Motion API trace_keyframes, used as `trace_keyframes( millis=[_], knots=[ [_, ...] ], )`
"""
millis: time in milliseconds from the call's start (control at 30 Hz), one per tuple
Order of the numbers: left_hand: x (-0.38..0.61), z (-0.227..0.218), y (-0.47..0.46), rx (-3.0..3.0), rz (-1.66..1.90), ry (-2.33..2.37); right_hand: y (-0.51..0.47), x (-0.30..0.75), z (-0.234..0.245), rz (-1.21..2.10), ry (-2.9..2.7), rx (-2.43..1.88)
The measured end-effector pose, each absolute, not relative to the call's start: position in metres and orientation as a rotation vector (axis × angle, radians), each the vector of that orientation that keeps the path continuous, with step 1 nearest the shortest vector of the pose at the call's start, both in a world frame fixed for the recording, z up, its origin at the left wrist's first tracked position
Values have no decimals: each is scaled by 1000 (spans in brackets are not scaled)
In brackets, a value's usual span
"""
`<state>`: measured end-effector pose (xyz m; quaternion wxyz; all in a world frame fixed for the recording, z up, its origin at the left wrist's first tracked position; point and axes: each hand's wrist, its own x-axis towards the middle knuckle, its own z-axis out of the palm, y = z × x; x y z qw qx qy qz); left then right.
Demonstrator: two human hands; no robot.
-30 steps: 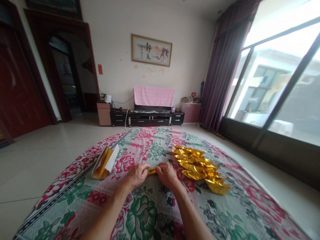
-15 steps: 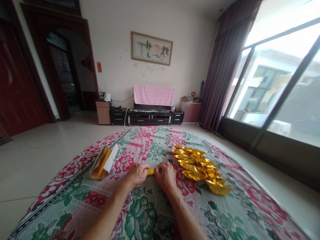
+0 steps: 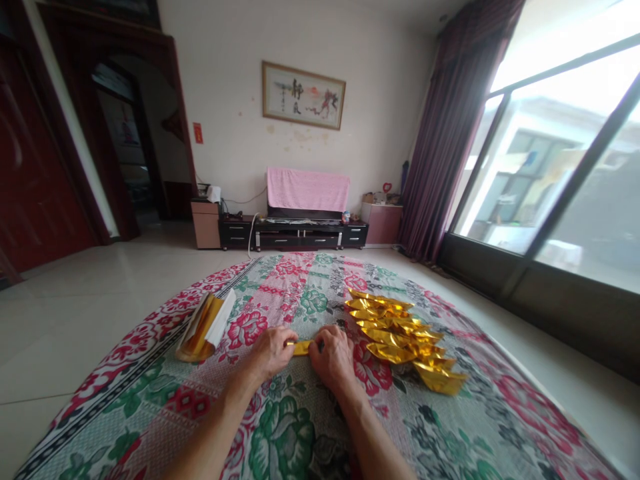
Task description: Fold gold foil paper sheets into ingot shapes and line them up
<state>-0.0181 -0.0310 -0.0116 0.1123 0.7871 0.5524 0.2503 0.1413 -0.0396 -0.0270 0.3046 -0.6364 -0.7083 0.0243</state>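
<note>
A narrow folded strip of gold foil paper [image 3: 301,348] lies on the flowered cloth between my hands. My left hand [image 3: 275,350] pinches its left end, and my right hand [image 3: 333,353] has its fingers closed on the right end. Several boat-shaped gold paper ingots [image 3: 393,327] stand in overlapping rows to the right of my right hand. Off to the left rests a curled stack of gold foil sheets [image 3: 205,327] with a white backing. My fingers hide both ends of the strip.
The round table wears a flowered cloth [image 3: 280,427] in red, green and grey. Beyond it, a low black cabinet [image 3: 300,239] stands against the wall under a pink cloth [image 3: 309,190]. A purple curtain [image 3: 435,133] hangs beside the large window at right.
My left hand has shifted slightly left along the strip, and more of the gold paper shows between my hands. The ingots and the foil stack stay put.
</note>
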Motion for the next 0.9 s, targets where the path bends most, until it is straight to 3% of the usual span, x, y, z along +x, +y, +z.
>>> trace_keyframes(
  millis=[900],
  knots=[
    [-17, -22, -22, 2247, 664, 1780, -37, 139, -30, 54, -1873, -1721]
  ],
)
